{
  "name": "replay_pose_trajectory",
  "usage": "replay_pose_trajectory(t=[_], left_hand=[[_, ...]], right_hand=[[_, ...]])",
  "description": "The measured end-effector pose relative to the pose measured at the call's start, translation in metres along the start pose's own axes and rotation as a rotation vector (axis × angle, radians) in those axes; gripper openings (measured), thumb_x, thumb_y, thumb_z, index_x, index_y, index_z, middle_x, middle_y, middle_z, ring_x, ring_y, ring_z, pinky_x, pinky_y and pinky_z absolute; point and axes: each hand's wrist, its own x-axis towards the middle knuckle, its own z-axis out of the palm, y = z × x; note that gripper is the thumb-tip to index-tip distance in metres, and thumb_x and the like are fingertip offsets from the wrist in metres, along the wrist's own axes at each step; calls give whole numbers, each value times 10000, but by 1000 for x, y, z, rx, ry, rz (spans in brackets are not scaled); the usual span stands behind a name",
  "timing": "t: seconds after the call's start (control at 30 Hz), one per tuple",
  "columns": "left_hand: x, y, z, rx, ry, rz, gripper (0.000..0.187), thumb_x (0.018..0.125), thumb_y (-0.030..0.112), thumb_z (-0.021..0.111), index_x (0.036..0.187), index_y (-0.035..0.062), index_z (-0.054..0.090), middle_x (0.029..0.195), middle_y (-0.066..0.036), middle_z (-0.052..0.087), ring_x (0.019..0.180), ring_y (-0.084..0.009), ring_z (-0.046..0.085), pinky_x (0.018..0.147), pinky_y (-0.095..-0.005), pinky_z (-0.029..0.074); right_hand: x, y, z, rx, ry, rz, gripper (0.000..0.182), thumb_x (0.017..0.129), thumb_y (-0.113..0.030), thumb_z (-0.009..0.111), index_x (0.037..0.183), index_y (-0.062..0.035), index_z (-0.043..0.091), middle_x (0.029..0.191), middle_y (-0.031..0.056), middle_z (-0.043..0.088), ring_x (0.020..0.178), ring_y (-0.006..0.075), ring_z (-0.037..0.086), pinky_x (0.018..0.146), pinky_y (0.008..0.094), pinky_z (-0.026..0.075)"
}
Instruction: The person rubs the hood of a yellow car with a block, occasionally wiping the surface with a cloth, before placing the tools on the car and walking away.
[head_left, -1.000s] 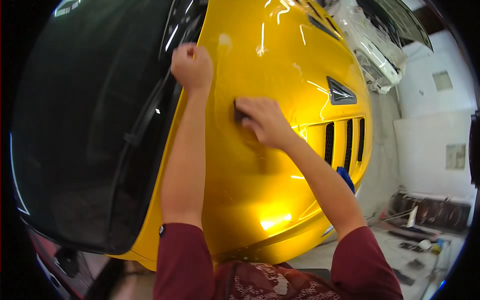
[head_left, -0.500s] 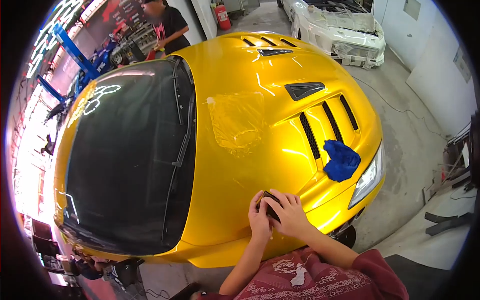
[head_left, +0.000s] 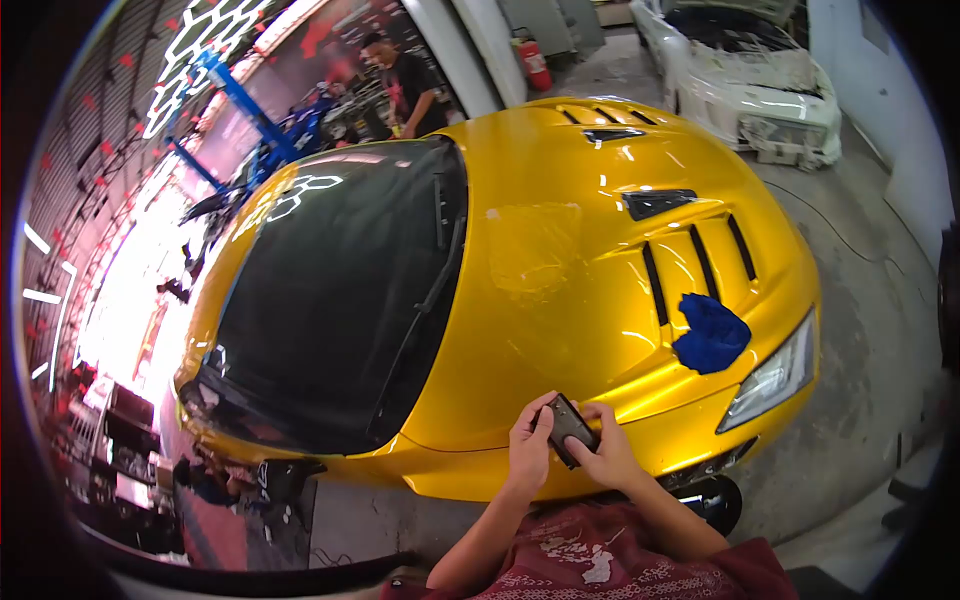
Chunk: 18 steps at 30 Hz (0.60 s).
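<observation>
A small dark rectangular block [head_left: 572,430] is held between both my hands, above the near edge of the yellow car hood [head_left: 520,370]. My left hand [head_left: 530,445] grips its left end, thumb against the near side. At the other end my right hand [head_left: 610,455] is closed on it, thumb pressed on the broad face. A crumpled blue cloth [head_left: 711,335] lies on the hood to the right, beside the black vent slots. Farther up the hood is a dull square patch [head_left: 535,248] with a smeared-looking surface. What kind of object the block is cannot be made out.
The dark windshield [head_left: 330,300] is on the left and a headlight [head_left: 770,375] on the right. Beyond the hood stands another person [head_left: 412,95]. A white car [head_left: 750,80], partly masked, and a red fire extinguisher [head_left: 535,66] are at the back. A cable [head_left: 835,230] crosses the floor.
My head view has shifted, so the car appears farther right. My hands, earlier wrapped closely over the block, now hold its two ends, with more of its dark face showing.
</observation>
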Motion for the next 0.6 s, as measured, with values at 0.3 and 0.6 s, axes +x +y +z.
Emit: replay_pose_trajectory(t=[0.3, 0.6], left_hand=[[26, -5, 8, 138, 251, 424, 604, 1022, 167, 691, 1554, 46, 432, 1349, -81, 600, 1216, -162, 584, 1040, -289, 472], [113, 82, -54, 312, 182, 506, 393, 1020, 87, 676, 1403, 12, 634, 1370, -93, 630, 1269, -178, 588, 1076, -275, 456]], right_hand=[[45, 6, 48, -564, 54, -485, 512, 954, -201, 699, 1417, -27, 566, 1024, 193, 706, 802, 436, 701, 678, 466, 578], [117, -27, 84, -612, -259, -388, 817, 867, -210, 778, 1573, -59, 396, 1227, 206, 638, 886, 388, 679, 744, 450, 580]])
